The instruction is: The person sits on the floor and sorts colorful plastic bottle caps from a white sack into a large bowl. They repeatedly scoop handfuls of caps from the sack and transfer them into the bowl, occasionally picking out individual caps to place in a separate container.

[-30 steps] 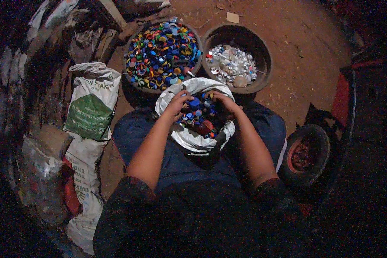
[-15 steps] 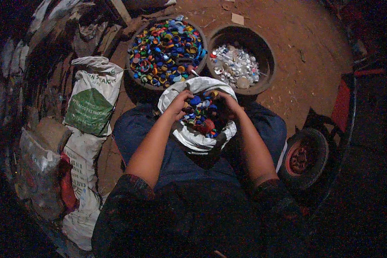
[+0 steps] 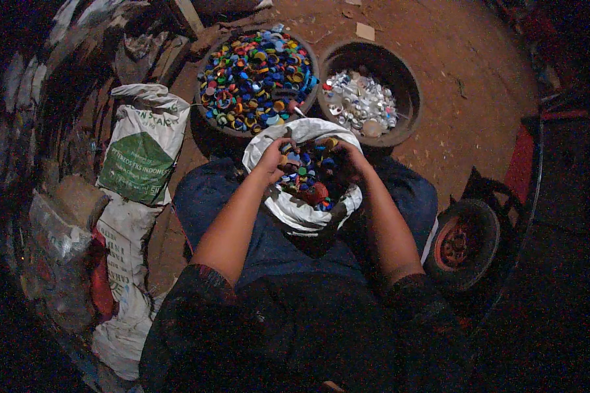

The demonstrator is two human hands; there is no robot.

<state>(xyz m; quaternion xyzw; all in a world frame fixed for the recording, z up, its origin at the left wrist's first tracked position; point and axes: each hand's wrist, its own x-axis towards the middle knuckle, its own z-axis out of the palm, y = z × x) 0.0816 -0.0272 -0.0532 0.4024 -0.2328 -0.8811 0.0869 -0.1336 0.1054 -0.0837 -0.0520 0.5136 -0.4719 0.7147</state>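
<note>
Since a second ago little has shifted: your hands have stayed in the mouth of the white sack [image 3: 295, 209] on your lap, its rim folded down so the mixed bottle caps [image 3: 308, 173] lie within reach. Ahead on the dirt floor [image 3: 465, 72], two basins sit side by side, coloured caps [image 3: 255, 72] left, clear caps [image 3: 360, 101] right, close enough to drop into. Your left hand [image 3: 272, 160] and right hand [image 3: 347, 160] curl among the caps; whether either grip holds one, you cannot tell.

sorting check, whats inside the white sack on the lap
Mixed coloured bottle caps, blue, red and yellow, fill the white sack. The left hand and right hand reach in. Deeper layers are covered.
</note>
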